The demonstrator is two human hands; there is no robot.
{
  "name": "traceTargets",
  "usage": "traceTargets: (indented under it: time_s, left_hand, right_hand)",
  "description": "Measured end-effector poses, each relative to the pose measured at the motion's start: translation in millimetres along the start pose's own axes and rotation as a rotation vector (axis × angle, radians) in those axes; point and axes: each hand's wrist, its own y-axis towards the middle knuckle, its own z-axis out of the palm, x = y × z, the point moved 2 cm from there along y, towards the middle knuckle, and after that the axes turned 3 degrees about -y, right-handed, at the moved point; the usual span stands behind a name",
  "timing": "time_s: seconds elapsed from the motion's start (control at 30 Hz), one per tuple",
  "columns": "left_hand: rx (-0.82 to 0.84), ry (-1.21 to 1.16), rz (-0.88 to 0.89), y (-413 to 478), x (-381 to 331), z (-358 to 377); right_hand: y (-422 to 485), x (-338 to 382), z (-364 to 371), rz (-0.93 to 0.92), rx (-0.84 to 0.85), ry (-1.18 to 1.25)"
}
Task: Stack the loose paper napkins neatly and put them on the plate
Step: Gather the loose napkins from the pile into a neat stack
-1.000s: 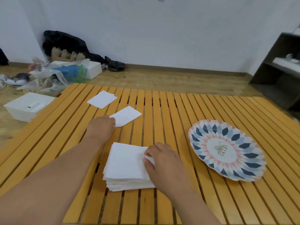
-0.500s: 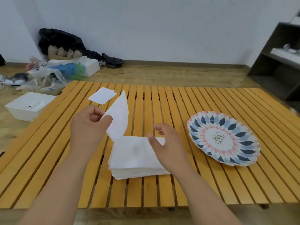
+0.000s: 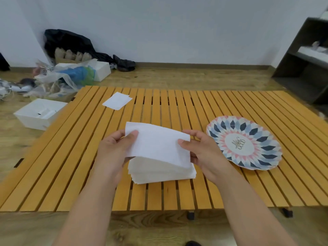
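crosswise, napkin (image 3: pixel 156 146) over stack (image 3: pixel 161 172)

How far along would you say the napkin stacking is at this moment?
Done: a thick stack sits on the table, beside the plate. In hand: left hand and right hand pinch one napkin above that stack. Left: one loose napkin lies at the table's far side, and the plate holds nothing, so the stack is not yet moved onto it.

White box (image 3: pixel 30 122), plastic bag (image 3: pixel 58 77), dark shelf (image 3: pixel 305 71)
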Motion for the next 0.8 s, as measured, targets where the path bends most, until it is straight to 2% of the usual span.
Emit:
traceTargets:
  time_s: [0.07,0.13,0.23,0.37,0.5,0.63,0.7,0.8]
  left_hand:
    - [-0.033,0.030,-0.025,3,5,-1]
    - [-0.074,0.144,-0.019,6,11,-2]
    - [-0.115,0.463,0.057,15,20,-3]
    - [-0.152,0.811,0.154,22,29,-5]
    - [-0.138,1.004,0.184,23,36,-4]
    - [-0.147,1.084,0.235,22,33,-4]
    - [-0.200,1.147,0.316,23,23,-7]
    - [-0.280,1.141,0.413,35,4,-13]
  right_hand:
    - [-2,2,0,-0.021,-0.023,-0.051]
    - [1,1,-1,-0.070,-0.111,-0.214]
    - [6,-4,1,-0.187,-0.209,-0.572]
    - [6,-14,8,-0.245,-0.207,-0.880]
    - [6,-20,15,-0.308,-0.233,-1.191]
    - [1,-14,23,-0.533,-0.347,-1.311]
    - [-1,-13,32,-0.610,-0.290,-1.343]
    - [-2,-23,41,-0.576,-0.113,-1.381]
